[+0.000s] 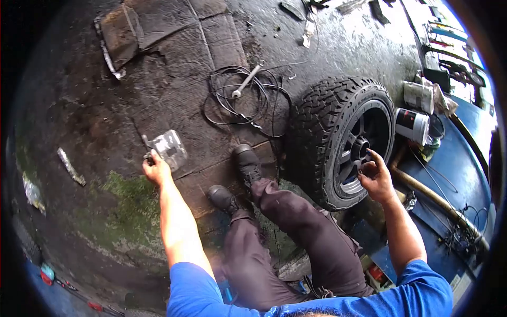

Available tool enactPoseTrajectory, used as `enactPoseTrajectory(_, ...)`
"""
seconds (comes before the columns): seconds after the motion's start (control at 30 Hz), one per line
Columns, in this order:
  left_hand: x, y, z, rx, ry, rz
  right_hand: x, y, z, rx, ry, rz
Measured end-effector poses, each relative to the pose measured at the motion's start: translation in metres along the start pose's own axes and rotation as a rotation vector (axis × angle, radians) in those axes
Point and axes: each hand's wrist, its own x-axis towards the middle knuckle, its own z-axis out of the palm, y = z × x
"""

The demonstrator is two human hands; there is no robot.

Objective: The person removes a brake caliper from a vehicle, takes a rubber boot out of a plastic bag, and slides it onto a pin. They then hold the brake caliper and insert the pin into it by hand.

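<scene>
My left hand (157, 169) is closed on the near end of a clear, flat plastic container (170, 150), held over the dark floor. My right hand (377, 177) is raised in front of the wheel, its fingers bent and partly apart; I see nothing between them. The wheel, with a chunky black tire (323, 119) and a dark spoked rim (350, 150), stands upright right of my boots. Beyond my boots a coil of black cable (214, 100) lies on the floor with a metal wrench (247, 80) across it.
Flattened cardboard (174, 26) covers part of the floor. White buckets (413, 126) stand behind the wheel, beside a blue surface (449, 174) with a long tan pipe (438, 198). Foil-like scraps (71, 166) lie at the left. My boots (248, 165) are near the wheel.
</scene>
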Motion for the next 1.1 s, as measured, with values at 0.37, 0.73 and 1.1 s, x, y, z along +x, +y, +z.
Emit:
enactPoseTrajectory(0.37, -0.020, 0.079, -0.046, 0.106, -0.142, -0.153, 0.001, -0.054, 0.023, 0.284, 0.114, -0.189)
enactPoseTrajectory(0.73, -0.358, 0.489, -0.249, -0.590, -1.079, 0.003, -0.101, -0.228, -0.083, 0.094, 0.578, -0.976)
enactPoseTrajectory(1.1, -0.451, 0.632, -0.291, -0.917, -1.102, 0.046, -0.152, -0.285, -0.205, 0.043, 0.773, -1.216)
